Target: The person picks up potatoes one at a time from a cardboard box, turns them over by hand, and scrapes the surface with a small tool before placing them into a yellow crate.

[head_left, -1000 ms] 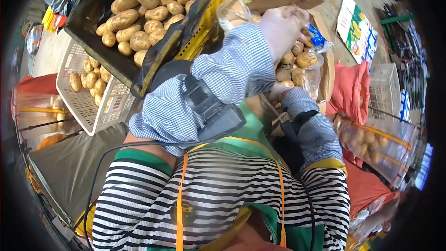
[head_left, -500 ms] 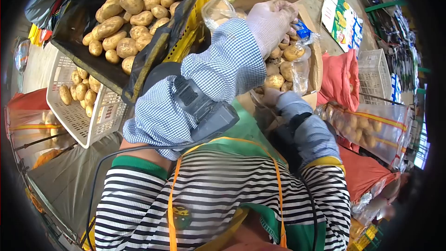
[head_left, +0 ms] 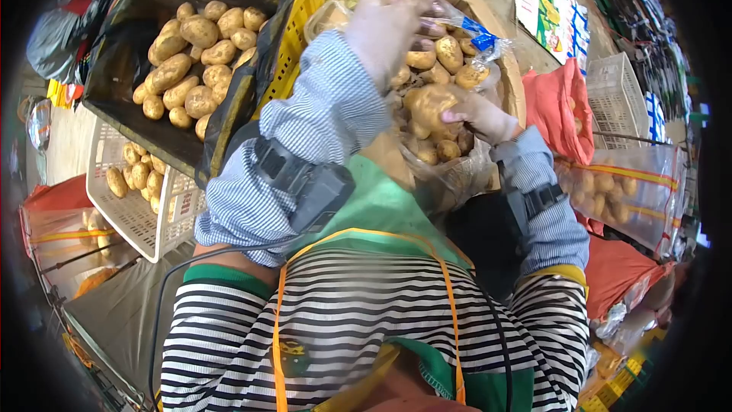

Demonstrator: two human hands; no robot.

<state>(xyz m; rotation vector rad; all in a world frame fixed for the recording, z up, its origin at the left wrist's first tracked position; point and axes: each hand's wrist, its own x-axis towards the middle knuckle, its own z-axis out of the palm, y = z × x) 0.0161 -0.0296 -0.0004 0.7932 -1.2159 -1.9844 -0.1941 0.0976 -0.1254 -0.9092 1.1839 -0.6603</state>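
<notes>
My left hand [head_left: 385,30] is raised over the left rim of a cardboard box [head_left: 515,80], its fingers curled on the edge of a clear plastic bag [head_left: 494,49] with blue print. Inside the box, the bag lies open around many small potatoes [head_left: 448,53]. My right hand [head_left: 482,116] is closed on a larger potato [head_left: 428,104], somewhat blurred, above the others at the box's near side. The thumb shows on the potato's right end; the other fingers are mostly hidden.
A yellow crate [head_left: 305,1] with a black liner holds larger potatoes [head_left: 200,30] at left. Below it stands a white crate [head_left: 149,240] with potatoes. At right are a red sack [head_left: 560,111], a white basket [head_left: 614,95] and a clear bag of potatoes [head_left: 602,194].
My left hand has moved left, away from the box's middle. My right hand has risen from the box's near edge and now holds a potato over the pile.
</notes>
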